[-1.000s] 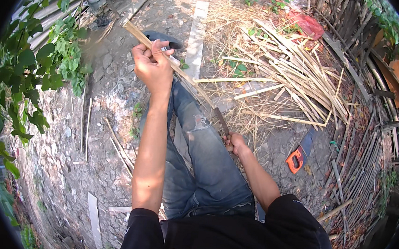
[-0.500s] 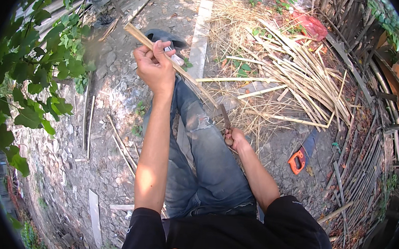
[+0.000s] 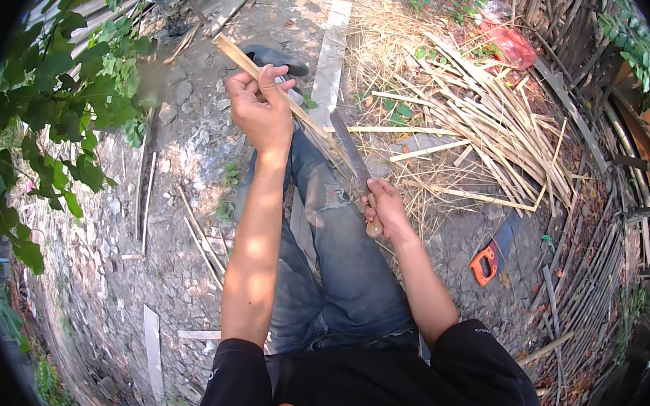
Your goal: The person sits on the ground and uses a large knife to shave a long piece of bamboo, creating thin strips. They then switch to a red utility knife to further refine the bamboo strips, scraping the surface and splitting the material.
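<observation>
My left hand [image 3: 260,110] is closed round a split bamboo strip [image 3: 236,55] above my outstretched legs. The strip slants from upper left down to the right, toward my knee. In my right hand [image 3: 387,208] is a long-bladed knife [image 3: 352,150] with a pale wooden handle. Its blade points up and to the left, and its tip is close to the strip's lower half; whether they touch I cannot tell. The jeans [image 3: 330,234] on my legs lie beneath both hands.
A heap of split bamboo strips [image 3: 484,120] lies ahead on the right, with shavings around it. A handsaw [image 3: 493,252] with an orange handle rests on the ground to the right. Leafy branches [image 3: 56,128] hang at left. A flat board [image 3: 329,58] lies ahead.
The knife has swung up and forward alongside the strip, showing more of its blade. My right hand has turned slightly. My left hand and the strip have shifted a little right.
</observation>
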The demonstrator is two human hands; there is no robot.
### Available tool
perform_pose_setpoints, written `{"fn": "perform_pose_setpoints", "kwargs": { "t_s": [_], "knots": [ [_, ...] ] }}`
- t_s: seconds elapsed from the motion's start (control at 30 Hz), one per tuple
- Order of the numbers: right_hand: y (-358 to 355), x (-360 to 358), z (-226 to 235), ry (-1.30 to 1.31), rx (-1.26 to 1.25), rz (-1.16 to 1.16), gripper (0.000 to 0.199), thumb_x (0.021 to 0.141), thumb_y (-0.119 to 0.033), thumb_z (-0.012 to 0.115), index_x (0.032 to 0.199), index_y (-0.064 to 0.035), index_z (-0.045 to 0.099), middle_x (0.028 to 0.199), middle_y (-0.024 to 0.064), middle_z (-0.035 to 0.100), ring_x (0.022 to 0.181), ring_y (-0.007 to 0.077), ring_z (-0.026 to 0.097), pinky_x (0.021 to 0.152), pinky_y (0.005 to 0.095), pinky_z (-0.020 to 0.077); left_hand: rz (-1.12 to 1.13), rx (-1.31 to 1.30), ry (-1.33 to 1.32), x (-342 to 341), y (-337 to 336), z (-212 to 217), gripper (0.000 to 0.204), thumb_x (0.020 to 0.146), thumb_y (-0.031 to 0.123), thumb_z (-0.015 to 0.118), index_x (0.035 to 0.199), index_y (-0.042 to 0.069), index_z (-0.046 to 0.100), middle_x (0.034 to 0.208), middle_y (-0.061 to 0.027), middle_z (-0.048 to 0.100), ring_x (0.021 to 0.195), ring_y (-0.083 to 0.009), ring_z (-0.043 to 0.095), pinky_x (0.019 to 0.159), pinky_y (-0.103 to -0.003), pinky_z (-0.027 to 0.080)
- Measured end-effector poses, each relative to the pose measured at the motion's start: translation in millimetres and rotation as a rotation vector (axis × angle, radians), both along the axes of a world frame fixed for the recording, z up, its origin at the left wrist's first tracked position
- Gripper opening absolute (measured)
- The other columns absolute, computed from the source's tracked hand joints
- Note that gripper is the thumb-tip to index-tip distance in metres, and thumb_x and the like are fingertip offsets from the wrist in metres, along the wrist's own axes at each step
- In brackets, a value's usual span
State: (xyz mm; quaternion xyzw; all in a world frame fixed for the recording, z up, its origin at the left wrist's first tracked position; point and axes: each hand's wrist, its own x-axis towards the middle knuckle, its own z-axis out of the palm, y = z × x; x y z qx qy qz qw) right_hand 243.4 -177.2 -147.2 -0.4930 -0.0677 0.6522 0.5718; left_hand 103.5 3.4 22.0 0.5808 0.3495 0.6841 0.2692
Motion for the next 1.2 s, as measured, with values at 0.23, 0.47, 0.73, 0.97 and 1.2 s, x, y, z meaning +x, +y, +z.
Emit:
{"fn": "perform_pose_setpoints", "kwargs": {
  "t_s": [0.23, 0.47, 0.73, 0.97, 1.2],
  "knots": [
    [-42, 21, -19, -0.837, 0.000, -0.002, 0.040, 0.098, -0.025, 0.066, 0.128, 0.0013, 0.066, 0.078, 0.0079, 0.069, 0.067, 0.0114, 0.063, 0.061, 0.0296, 0.0490, -0.005, -0.028, -0.029, -8, 4, -4, 0.025, 0.105, 0.017, 0.058, 0.103, -0.003, 0.043, 0.092, -0.0189, 0.074, 0.072, -0.0228, 0.075, 0.061, -0.029, 0.058],
    [-66, 28, -3, -1.469, 0.099, 0.124, 0.035, 0.090, -0.020, 0.069, 0.124, -0.0116, 0.073, 0.085, 0.0197, 0.071, 0.081, 0.0362, 0.070, 0.076, 0.0434, 0.0536, -0.004, -0.048, -0.048, -4, 1, -3, 0.020, 0.104, 0.012, 0.060, 0.100, -0.001, 0.044, 0.089, -0.0170, 0.076, 0.069, -0.0188, 0.075, 0.058, -0.026, 0.055],
    [-79, 35, 0, -1.559, 0.038, 0.200, 0.034, 0.087, -0.016, 0.070, 0.120, -0.0173, 0.075, 0.085, 0.0199, 0.070, 0.084, 0.0383, 0.068, 0.078, 0.0460, 0.0537, -0.012, 0.011, -0.052, -5, 4, -4, 0.021, 0.104, 0.012, 0.060, 0.101, -0.002, 0.045, 0.087, -0.0157, 0.074, 0.068, -0.0195, 0.074, 0.057, -0.027, 0.055],
    [-80, 36, -2, -1.583, 0.048, 0.191, 0.031, 0.087, -0.015, 0.070, 0.118, -0.0154, 0.076, 0.085, 0.0203, 0.070, 0.083, 0.0382, 0.069, 0.079, 0.0454, 0.0544, -0.005, 0.004, -0.042, -3, 2, -2, 0.023, 0.104, 0.015, 0.060, 0.100, -0.002, 0.045, 0.087, -0.0164, 0.075, 0.069, -0.0198, 0.075, 0.057, -0.027, 0.055],
    [-68, 40, -10, -1.636, 0.029, 0.259, 0.033, 0.087, -0.015, 0.070, 0.120, -0.0145, 0.075, 0.081, 0.0207, 0.069, 0.080, 0.0397, 0.069, 0.076, 0.0482, 0.0546, 0.023, 0.018, 0.021, -3, 4, -3, 0.025, 0.105, 0.017, 0.059, 0.099, -0.003, 0.045, 0.084, -0.0154, 0.076, 0.069, -0.0207, 0.076, 0.058, -0.026, 0.056]
  ]
}}
